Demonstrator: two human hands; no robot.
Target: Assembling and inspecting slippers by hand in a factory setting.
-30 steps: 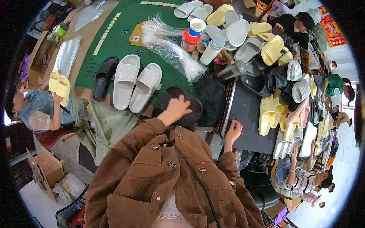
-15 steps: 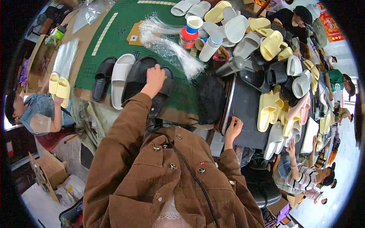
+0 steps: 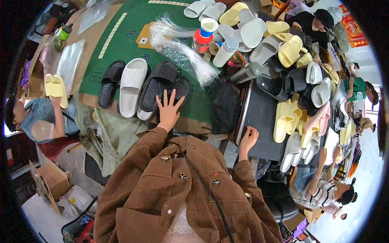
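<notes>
My left hand [image 3: 168, 110] is open, fingers spread over the near ends of two black slippers. One black slipper [image 3: 165, 73] lies partly over a pale grey sole [image 3: 144, 115]; the other black slipper [image 3: 185, 86] is just right of it. Left of them lie a pale grey slipper [image 3: 133, 87] and another black slipper [image 3: 110, 83]. At the edge of the dark table, my right hand [image 3: 249, 138] is closed in a pinch, with thumb and fingertips together. A thin strand seems to rise from it, too fine to name.
A bundle of clear plastic strands [image 3: 190, 54] lies on the green mat [image 3: 121, 44]. Cups and bottles, including a white bottle [image 3: 225, 52], stand beside it. Piled slippers [image 3: 298, 79] cover the right table. A co-worker at left holds yellow slippers [image 3: 56, 87]; others sit at right.
My left hand has come off the black slipper's strap, moved nearer and spread its fingers. That slipper sits slightly farther right, uncovering a pale sole. My right hand has barely moved.
</notes>
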